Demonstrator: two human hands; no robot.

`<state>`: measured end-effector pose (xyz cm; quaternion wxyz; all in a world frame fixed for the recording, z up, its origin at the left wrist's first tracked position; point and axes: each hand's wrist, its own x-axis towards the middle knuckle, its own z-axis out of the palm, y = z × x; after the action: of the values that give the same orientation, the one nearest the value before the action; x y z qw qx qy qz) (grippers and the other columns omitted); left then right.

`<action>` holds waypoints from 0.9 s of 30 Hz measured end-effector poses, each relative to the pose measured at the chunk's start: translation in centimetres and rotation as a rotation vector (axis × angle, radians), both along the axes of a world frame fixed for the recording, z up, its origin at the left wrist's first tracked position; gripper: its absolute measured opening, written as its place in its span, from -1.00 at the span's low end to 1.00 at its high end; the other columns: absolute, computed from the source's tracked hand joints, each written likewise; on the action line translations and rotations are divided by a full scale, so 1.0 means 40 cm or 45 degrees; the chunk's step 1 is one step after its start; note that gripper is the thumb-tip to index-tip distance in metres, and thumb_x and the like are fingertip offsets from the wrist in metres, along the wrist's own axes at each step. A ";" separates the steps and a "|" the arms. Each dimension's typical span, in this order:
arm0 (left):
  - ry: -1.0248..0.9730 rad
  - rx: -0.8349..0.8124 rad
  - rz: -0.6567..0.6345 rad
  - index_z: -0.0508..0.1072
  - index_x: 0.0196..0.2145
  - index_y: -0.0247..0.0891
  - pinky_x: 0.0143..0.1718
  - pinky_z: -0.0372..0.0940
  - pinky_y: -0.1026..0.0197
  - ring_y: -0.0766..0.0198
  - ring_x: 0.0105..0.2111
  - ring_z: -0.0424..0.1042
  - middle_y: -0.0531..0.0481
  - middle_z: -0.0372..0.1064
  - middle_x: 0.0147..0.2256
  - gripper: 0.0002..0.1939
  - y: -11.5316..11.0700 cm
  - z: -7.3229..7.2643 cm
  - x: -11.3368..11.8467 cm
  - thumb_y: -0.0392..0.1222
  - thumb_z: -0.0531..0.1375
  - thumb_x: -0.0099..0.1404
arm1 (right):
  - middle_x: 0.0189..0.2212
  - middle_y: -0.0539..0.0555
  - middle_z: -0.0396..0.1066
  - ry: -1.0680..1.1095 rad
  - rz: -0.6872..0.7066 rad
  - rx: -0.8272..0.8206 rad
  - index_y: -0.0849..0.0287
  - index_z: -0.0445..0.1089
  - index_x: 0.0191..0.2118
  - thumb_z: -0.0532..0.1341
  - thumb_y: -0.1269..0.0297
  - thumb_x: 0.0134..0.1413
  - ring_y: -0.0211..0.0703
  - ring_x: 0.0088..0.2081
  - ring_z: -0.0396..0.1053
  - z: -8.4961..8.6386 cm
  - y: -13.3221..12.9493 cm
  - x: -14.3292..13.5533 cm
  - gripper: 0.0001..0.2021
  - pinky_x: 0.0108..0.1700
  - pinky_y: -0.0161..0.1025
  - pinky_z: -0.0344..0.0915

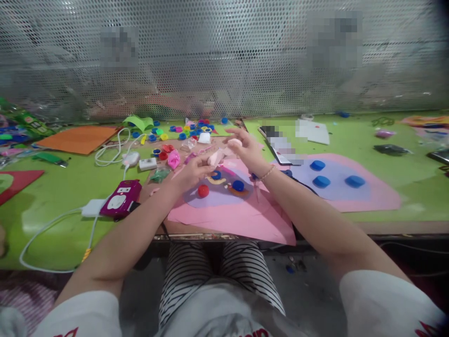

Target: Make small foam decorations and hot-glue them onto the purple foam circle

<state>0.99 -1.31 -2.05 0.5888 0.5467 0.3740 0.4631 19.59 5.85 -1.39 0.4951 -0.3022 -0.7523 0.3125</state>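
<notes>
My left hand (192, 175) pinches a pale pink piece (214, 160) above a pink paper sheet (231, 217). Just right of it, my right hand (247, 149) has its thumb and fingers closed around a small light pink piece (235, 142). Beneath the hands, a purple paper shape (196, 200) lies on the pink sheet. A red cap (203, 190), a blue cap (238, 186) and another blue cap (216, 175) rest on the purple shape beside curved yellow and orange pieces.
On the right, blue caps (321, 181) sit on another pink-and-purple paper. A phone (278, 146) lies behind it. A magenta power socket (121, 200) with white cables stands left, near orange paper (79, 139). Loose coloured caps (164, 137) and a perforated metal panel (210, 61) are behind.
</notes>
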 end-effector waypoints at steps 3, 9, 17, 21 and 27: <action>-0.075 -0.012 -0.090 0.49 -0.21 -0.22 -0.21 0.31 0.19 0.25 -0.25 0.42 -0.06 0.43 -0.26 -0.68 -0.008 0.008 0.003 -0.29 0.28 -0.01 | -0.02 0.19 0.38 -0.241 0.165 0.126 0.16 0.24 0.10 0.31 0.23 -0.06 -0.10 -0.04 0.37 -0.004 -0.037 -0.030 -0.44 -0.04 -0.16 0.33; 0.061 0.146 -0.129 0.49 -0.25 -0.26 -0.10 0.28 0.19 0.25 -0.19 0.40 -0.07 0.44 -0.23 -0.69 -0.004 -0.005 0.002 -0.25 0.34 -0.02 | -0.11 0.16 0.47 -0.688 0.038 0.117 0.22 0.35 0.04 0.29 0.48 -0.12 -0.06 -0.11 0.42 0.010 -0.095 -0.065 -0.50 -0.07 -0.14 0.32; 0.252 0.169 0.017 0.50 -0.27 -0.28 -0.05 0.27 0.13 0.22 -0.15 0.41 -0.05 0.47 -0.25 -0.70 -0.015 0.011 0.011 -0.22 0.37 -0.02 | -0.38 0.06 0.50 -0.681 -0.019 0.076 0.22 0.45 -0.32 0.24 0.51 -0.10 -0.22 -0.33 0.38 0.023 -0.090 -0.064 -0.85 -0.29 -0.31 0.23; 0.166 0.077 -0.024 0.50 -0.26 -0.29 -0.10 0.32 0.11 0.20 -0.20 0.46 -0.06 0.49 -0.31 -0.61 -0.014 0.005 0.014 -0.14 0.41 -0.06 | -0.55 0.00 0.39 -0.677 0.022 0.081 0.24 0.35 -0.52 0.20 0.47 -0.07 -0.28 -0.47 0.28 0.023 -0.084 -0.059 -0.92 -0.43 -0.35 0.11; -0.045 -0.084 -0.122 0.48 -0.26 -0.26 -0.22 0.36 0.14 0.18 -0.27 0.50 -0.10 0.49 -0.39 -0.57 0.001 -0.015 0.017 0.10 0.35 0.01 | -0.60 -0.03 0.32 -0.779 0.014 0.117 0.24 0.31 -0.56 0.16 0.45 -0.01 -0.33 -0.52 0.21 0.013 -0.071 -0.058 -0.85 -0.46 -0.36 0.05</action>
<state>1.68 -1.27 -2.63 0.6346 0.5361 0.3518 0.4314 17.25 3.01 -0.88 0.2570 -0.3555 -0.8814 0.1753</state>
